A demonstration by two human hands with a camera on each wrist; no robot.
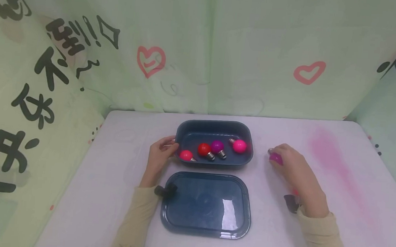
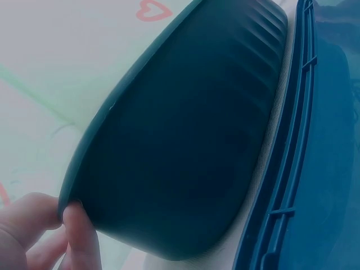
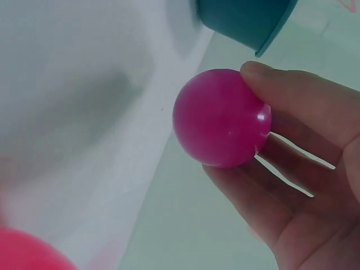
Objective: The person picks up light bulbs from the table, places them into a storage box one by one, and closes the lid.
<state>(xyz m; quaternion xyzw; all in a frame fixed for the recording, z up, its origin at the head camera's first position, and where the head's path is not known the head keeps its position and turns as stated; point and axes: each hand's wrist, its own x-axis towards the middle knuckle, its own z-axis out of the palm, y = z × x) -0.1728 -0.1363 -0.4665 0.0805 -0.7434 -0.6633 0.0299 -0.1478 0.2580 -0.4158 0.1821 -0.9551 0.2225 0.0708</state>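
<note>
Nearest, two tan sleeves [image 1: 132, 220] reach in over a white desk [image 1: 266, 231], each w/ a dark wrist cam [image 1: 167, 190]. Btwn them a dark blue lid [image 1: 206, 208] lies flat, just this side of the box; prob. put there to leave the box top free yet stay w/in reach. By the right wrist, mostly hidden, is a pink-red round thing [image 3: 28, 256]; can't tell more.

Next, the right hand [image 1: 293, 166], a bit beyond the lid and off to the right. Its grip is clamped on a purple bulb [image 3: 222, 118], thumb and fingers round the ball, metal base clear of them and pointing away from the palm; poss. held so b/c the round part is the easier hold. This bulb is above the desk, outside the box, well apart from its right end.

The left hand [image 1: 159, 151] has its grip pinched on the rim at the box's left end, prob. to steady it.

The dark blue box [image 1: 215, 129] holds 4 bulbs: pink-red [image 1: 186, 155] at left, then red [image 1: 204, 149] and purple [image 1: 217, 146] side by side, and pink [image 1: 239, 146] at right. All lie on their sides, prob. b/c round ends can't stand.

Bkgd: pale green cloth [image 1: 238, 38] w/ red hearts [image 1: 150, 61].
</note>
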